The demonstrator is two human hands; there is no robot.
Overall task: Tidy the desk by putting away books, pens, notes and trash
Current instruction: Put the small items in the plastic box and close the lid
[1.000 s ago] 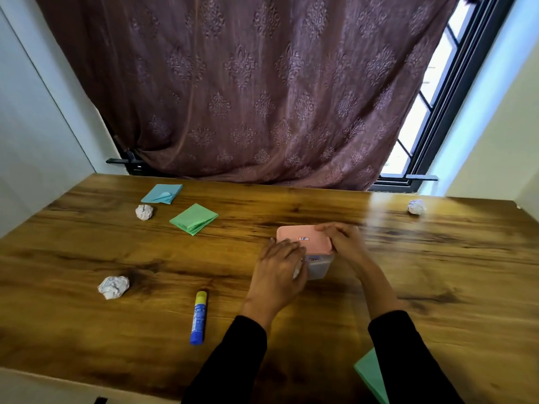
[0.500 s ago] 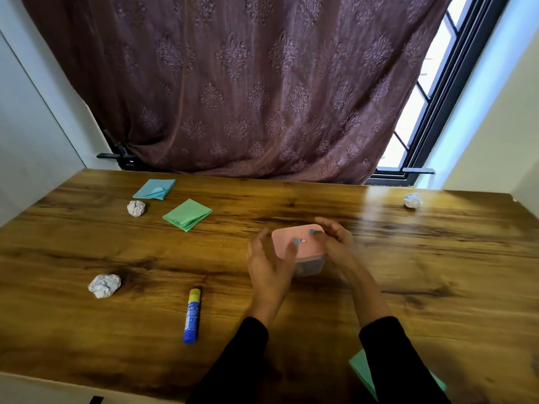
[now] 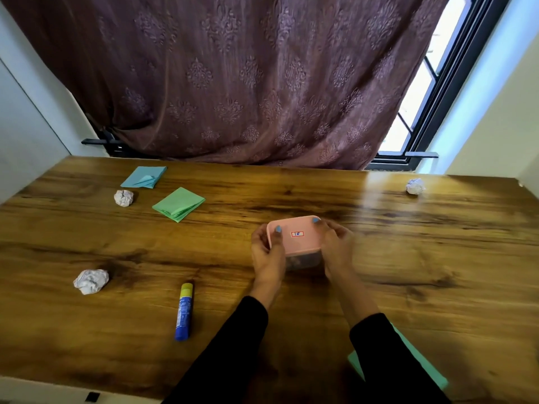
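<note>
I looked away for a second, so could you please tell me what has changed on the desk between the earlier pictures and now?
Both hands shifted on the pink-lidded container. The left hand, earlier laid over its near side, now grips its left edge with the thumb on the lid; the right hand moved from the lid's top to its right side. The container stays on the desk. The paper balls, note pads and glue stick lie as before.

A dark-grained wooden table (image 3: 379, 287) sits against a mauve patterned curtain (image 3: 248, 83) covering most of a black-framed window (image 3: 431, 91); daylight enters at rt, glinting on the wood. Pale walls (image 3: 26, 118) flank both sides.
</note>
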